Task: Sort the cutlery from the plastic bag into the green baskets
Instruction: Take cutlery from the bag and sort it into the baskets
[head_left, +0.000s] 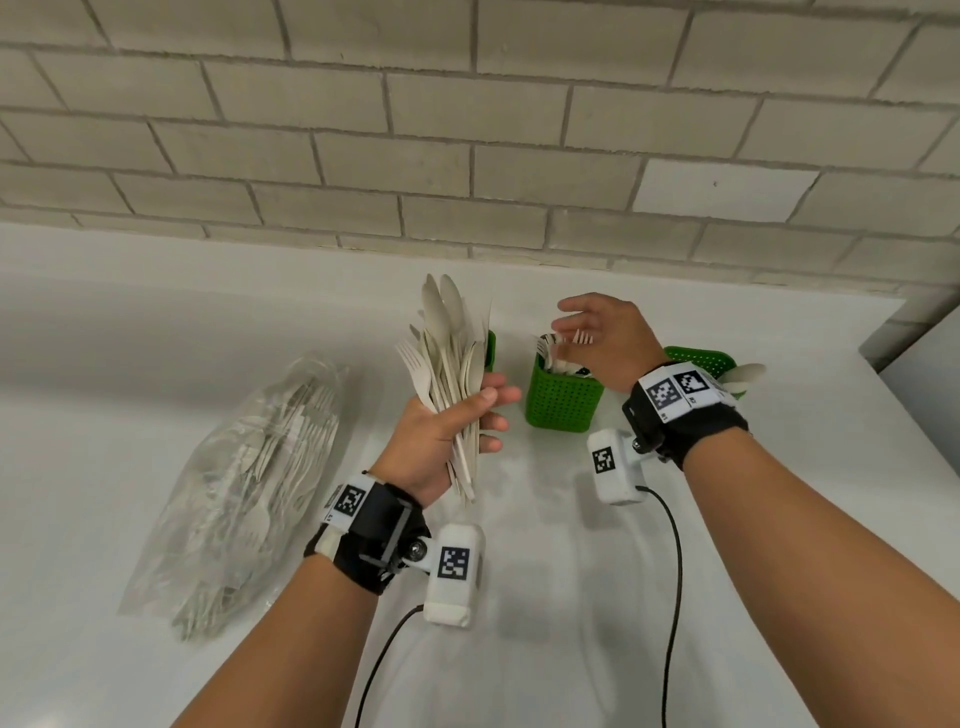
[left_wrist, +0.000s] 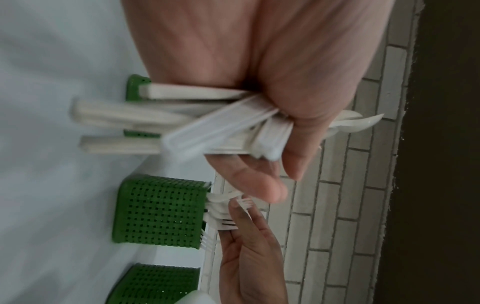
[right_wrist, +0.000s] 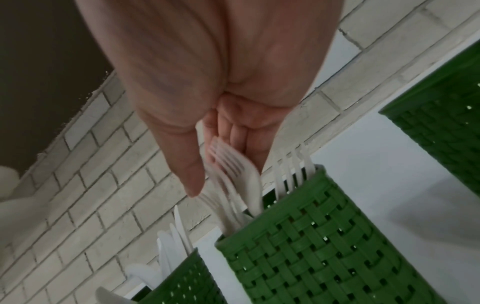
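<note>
My left hand (head_left: 467, 415) grips a thick bundle of pale plastic cutlery (head_left: 449, 358), spoons, forks and knives fanned upward; the left wrist view shows the handles (left_wrist: 145, 131) sticking out below the fist. My right hand (head_left: 592, 332) hovers over the middle green basket (head_left: 563, 402), fingers straight and spread. A blurred fork (right_wrist: 233, 174) stands tines up just under those fingers, its handle inside the basket (right_wrist: 324, 236) among other forks. Whether a finger still touches the fork is unclear. The clear plastic bag (head_left: 249, 467) with more cutlery lies at the left.
A second green basket (head_left: 489, 351), partly hidden behind the bundle, holds knives (right_wrist: 176, 232). A third basket (head_left: 701, 358) with spoons (head_left: 745, 374) stands behind my right wrist. The white counter (head_left: 545, 597) ends at a brick wall (head_left: 467, 156); its right edge drops off.
</note>
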